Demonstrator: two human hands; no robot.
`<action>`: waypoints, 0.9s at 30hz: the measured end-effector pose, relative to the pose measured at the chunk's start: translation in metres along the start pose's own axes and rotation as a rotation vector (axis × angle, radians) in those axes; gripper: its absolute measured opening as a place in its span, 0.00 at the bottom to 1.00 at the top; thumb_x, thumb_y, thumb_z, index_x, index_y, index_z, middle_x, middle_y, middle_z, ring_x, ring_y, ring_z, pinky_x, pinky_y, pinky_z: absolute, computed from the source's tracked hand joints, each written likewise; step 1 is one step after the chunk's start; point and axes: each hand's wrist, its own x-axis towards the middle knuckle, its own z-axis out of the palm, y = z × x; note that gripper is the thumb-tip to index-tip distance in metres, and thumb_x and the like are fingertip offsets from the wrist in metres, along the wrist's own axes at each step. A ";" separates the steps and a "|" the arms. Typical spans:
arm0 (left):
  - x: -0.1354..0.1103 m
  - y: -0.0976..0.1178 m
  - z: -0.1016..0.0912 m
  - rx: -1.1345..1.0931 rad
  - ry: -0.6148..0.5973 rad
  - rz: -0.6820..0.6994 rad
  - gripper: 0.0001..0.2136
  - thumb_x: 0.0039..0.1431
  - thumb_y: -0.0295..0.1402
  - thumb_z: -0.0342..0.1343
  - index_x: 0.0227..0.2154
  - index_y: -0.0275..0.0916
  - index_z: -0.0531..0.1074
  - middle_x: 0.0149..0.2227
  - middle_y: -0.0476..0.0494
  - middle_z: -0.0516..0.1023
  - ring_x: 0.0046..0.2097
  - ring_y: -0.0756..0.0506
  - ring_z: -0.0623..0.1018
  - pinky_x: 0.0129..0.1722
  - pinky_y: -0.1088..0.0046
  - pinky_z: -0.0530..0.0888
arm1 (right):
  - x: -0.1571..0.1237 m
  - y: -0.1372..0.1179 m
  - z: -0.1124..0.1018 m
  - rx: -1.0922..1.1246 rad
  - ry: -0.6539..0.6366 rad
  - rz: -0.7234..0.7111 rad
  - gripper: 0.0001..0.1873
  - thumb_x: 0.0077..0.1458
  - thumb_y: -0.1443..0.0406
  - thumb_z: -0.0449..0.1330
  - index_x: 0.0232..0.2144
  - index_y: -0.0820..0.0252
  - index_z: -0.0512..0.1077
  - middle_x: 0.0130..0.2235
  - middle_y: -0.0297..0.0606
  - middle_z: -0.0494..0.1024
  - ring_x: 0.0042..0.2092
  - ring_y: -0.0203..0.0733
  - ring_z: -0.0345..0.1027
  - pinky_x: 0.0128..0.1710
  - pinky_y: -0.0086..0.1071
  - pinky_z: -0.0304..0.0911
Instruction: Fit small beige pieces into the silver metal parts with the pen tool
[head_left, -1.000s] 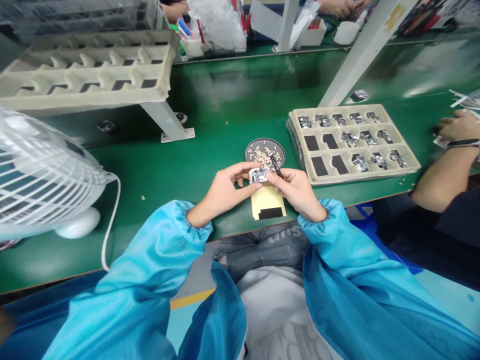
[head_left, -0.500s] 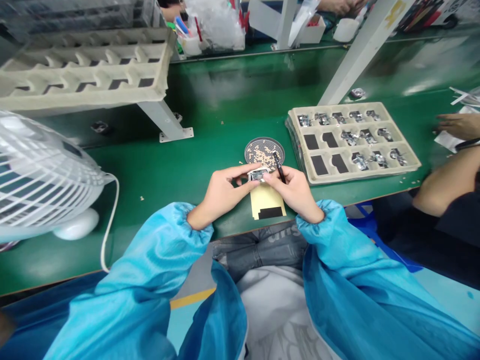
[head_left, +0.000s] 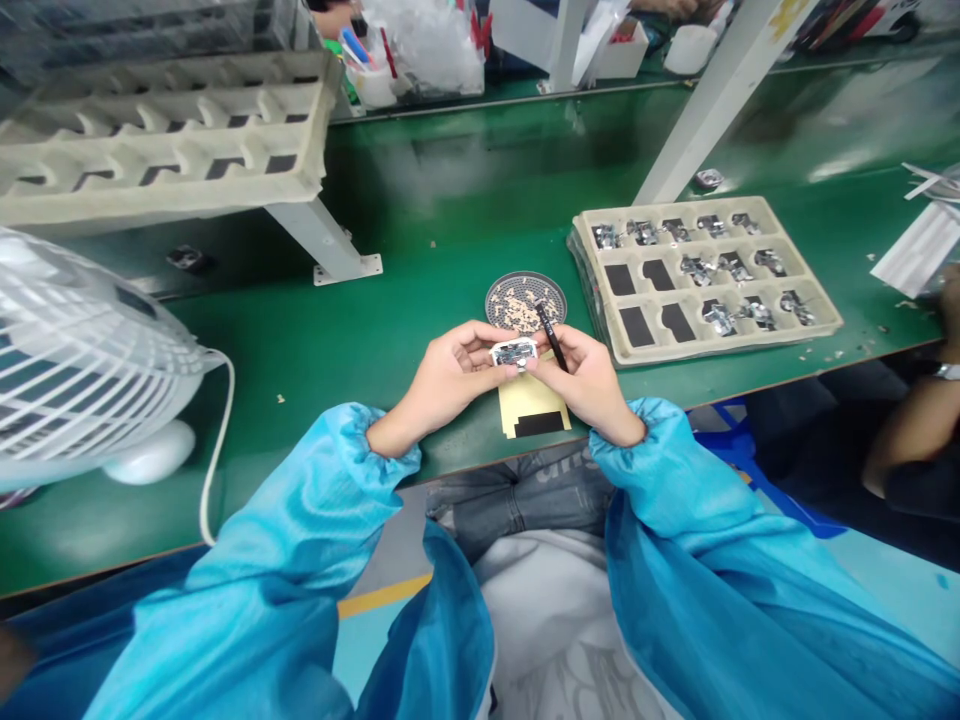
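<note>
My left hand (head_left: 457, 368) is closed on a small silver-and-white metal assembly (head_left: 514, 353), pinching it between thumb and fingers. On the other side, my right hand (head_left: 589, 380) steadies the same part with its thumb and fingertips. Black tweezers (head_left: 551, 335) are tucked in that right hand, their upper end slanting up and to the left. Just beyond the hands lies a round dark dish (head_left: 495, 290) of tiny beige pieces, partly covered by the fingers. Below the hands, a yellow pad (head_left: 514, 412) with a black strip (head_left: 538, 425) rests on the bench.
To the right is a beige compartment tray (head_left: 600, 345) with several metal assemblies. A white fan (head_left: 97, 360) and its cord stand at left. Another tray (head_left: 307, 185) sits on a raised shelf. A co-worker's arm (head_left: 915, 430) shows at the right edge.
The metal assembly has tipped, showing more of its inner face, and shifted slightly left with both hands. The co-worker's arm at the right has drawn back.
</note>
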 end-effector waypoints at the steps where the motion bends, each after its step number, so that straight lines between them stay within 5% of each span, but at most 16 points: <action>1: 0.000 0.000 0.000 0.001 -0.006 -0.002 0.21 0.48 0.34 0.76 0.44 0.37 0.78 0.51 0.38 0.84 0.52 0.41 0.84 0.58 0.60 0.79 | 0.000 0.001 0.000 0.009 -0.006 -0.002 0.24 0.45 0.52 0.78 0.38 0.58 0.77 0.40 0.37 0.82 0.44 0.45 0.75 0.50 0.39 0.70; 6: -0.001 -0.001 0.001 0.069 -0.008 0.005 0.20 0.52 0.38 0.74 0.46 0.37 0.79 0.52 0.37 0.83 0.52 0.40 0.84 0.56 0.62 0.79 | -0.001 0.006 0.000 -0.041 -0.037 0.009 0.23 0.47 0.50 0.77 0.37 0.59 0.79 0.37 0.37 0.82 0.40 0.44 0.74 0.43 0.37 0.69; 12: -0.002 -0.009 0.001 0.425 0.045 0.078 0.17 0.60 0.42 0.67 0.48 0.39 0.82 0.46 0.40 0.85 0.44 0.42 0.82 0.46 0.67 0.78 | -0.001 0.007 -0.004 -0.080 -0.020 0.021 0.23 0.46 0.49 0.77 0.35 0.59 0.79 0.36 0.37 0.82 0.38 0.44 0.73 0.41 0.36 0.69; 27: -0.007 -0.011 0.013 0.352 0.183 0.090 0.15 0.56 0.40 0.70 0.42 0.37 0.84 0.37 0.42 0.84 0.36 0.46 0.79 0.37 0.71 0.76 | -0.004 0.004 0.001 0.108 0.019 0.096 0.22 0.42 0.54 0.80 0.33 0.58 0.78 0.35 0.37 0.83 0.35 0.41 0.75 0.39 0.35 0.71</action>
